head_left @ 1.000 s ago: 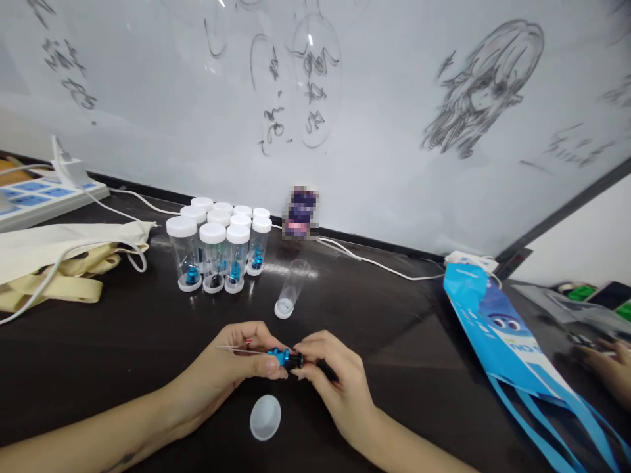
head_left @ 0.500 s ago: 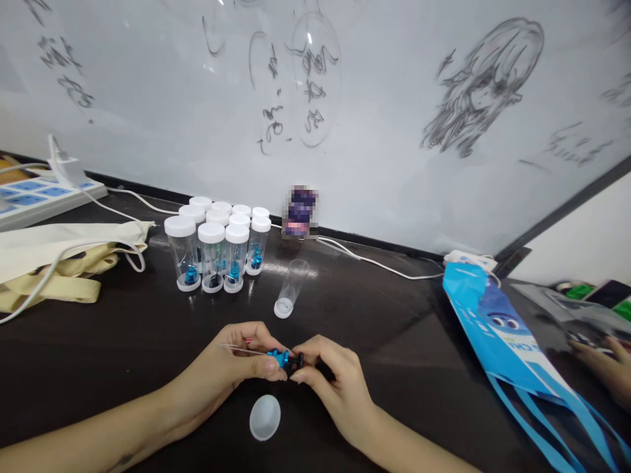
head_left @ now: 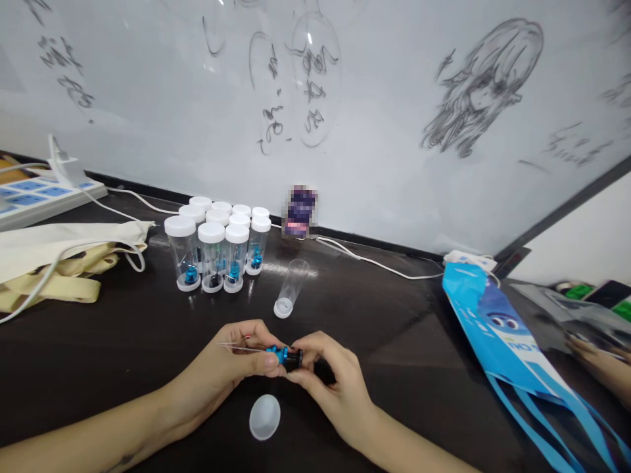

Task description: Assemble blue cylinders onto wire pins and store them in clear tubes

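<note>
Between the thumb and fingers of my left hand is a small blue-and-black part, its blue body towards the left. Thin pale wires or stems run left from it over my palm, near a tiny red-and-white bit. My right hand is closed at the part's black end, with thumb and forefinger against it. Just below my hands lies a white cap, hollow side up. Beyond them a clear tube with a white end lies on the dark table.
Several white-capped clear tubes holding blue and black parts stand grouped at the back left. A cream cloth bag and power strip are at left. A blue bag lies right, near another person's hand. A phone leans against the whiteboard.
The black end now sits closer against the blue body, with less gap showing between. My right fingers have shifted slightly around it. The other person's hand at right has moved.
</note>
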Tool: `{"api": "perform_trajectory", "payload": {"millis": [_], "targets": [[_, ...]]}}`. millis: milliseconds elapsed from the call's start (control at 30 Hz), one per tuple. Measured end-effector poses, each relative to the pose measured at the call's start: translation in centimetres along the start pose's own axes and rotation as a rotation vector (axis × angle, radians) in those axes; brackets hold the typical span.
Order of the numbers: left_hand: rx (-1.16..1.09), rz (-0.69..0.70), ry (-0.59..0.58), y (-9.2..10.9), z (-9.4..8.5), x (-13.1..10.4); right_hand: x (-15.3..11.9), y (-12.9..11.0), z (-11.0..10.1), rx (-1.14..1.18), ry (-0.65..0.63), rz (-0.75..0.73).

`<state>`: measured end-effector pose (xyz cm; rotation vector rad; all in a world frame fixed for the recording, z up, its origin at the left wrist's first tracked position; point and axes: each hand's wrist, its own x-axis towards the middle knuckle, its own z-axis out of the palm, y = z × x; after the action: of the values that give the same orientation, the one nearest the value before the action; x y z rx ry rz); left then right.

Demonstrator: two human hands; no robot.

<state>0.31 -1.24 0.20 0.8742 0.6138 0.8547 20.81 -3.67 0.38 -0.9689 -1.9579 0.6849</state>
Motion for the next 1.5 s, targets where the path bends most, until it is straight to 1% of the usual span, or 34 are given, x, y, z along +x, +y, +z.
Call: {"api": "perform_trajectory", "payload": {"millis": [100,167,267,400,500,733,867,1033,1133,1233,1400,1500], "targets": [[-0.007,-0.008,0.020,0.22,0.10,0.04,0.14,-0.26,-0.13,0.042,-0.009,0.080],[0.009,-0.012,0.010,0.36,0.21,0.03,0.33,-0.38,-0.26,0.029,-0.018,0.085],[0.025,-0.011,-0.008,0.41,0.33,-0.03,0.46,-0.34,-0.31,-0.005,-0.020,0.042],[0.022,-0.001,-0.006,0.29,0.32,-0.04,0.23,-0.03,-0.14,-0.001,0.033,-0.041],[0.026,0.001,-0.016,0.23,0.26,0.04,0.13,0.05,-0.11,-0.006,0.042,-0.068],[0.037,0.000,-0.031,0.04,0.14,0.05,0.42,-0.30,-0.43,-0.036,-0.044,0.053],[0.029,0.000,-0.012,0.02,0.14,0.00,0.41,-0.33,-0.40,-0.039,-0.056,0.087],[0.015,-0.017,0.018,0.34,0.34,-0.04,0.24,-0.58,-0.28,0.002,-0.024,0.095],[-0.004,0.001,0.034,0.47,0.43,-0.12,0.15,-0.63,-0.27,0.032,-0.002,0.075],[-0.015,0.011,0.058,0.31,0.29,-0.14,0.14,-0.57,-0.34,0.038,-0.012,0.053],[-0.041,-0.001,0.067,-0.18,-0.15,0.06,0.17,-0.38,-0.45,0.022,-0.068,0.101],[-0.053,0.000,0.076,-0.25,-0.28,0.13,0.04,-0.12,-0.41,0.059,-0.031,0.083]]}}
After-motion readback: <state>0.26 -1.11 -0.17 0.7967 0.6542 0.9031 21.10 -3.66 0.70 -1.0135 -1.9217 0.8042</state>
